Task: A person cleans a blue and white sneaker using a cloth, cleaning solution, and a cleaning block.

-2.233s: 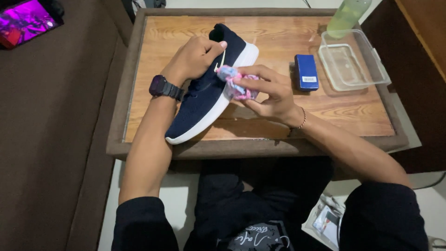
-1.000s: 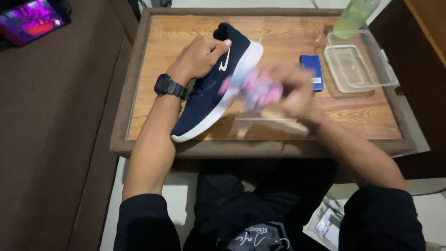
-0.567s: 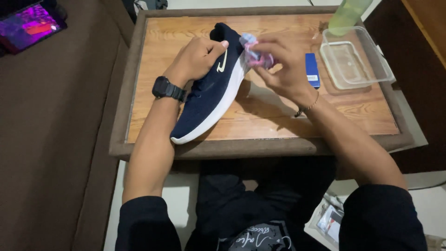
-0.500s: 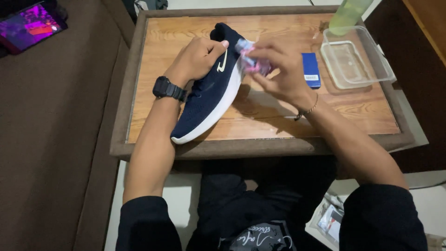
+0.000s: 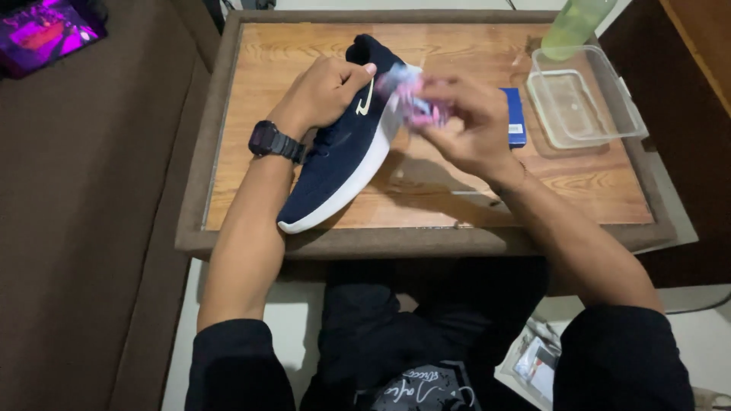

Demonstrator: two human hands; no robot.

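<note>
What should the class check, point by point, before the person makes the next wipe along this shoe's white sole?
1. Left hand steadies the navy sneaker from above: ok.
2. Sneaker rests tilted on the wooden table, white sole turned toward the right hand: ok.
3. Right hand grips the pink-and-white cloth: ok, though blurred.
4. Cloth touching the sole near the heel: cannot tell, motion blur.
5. Clear plastic container and blue box lie clear of the sneaker: ok.
6. Cloth damp: cannot tell.
</note>
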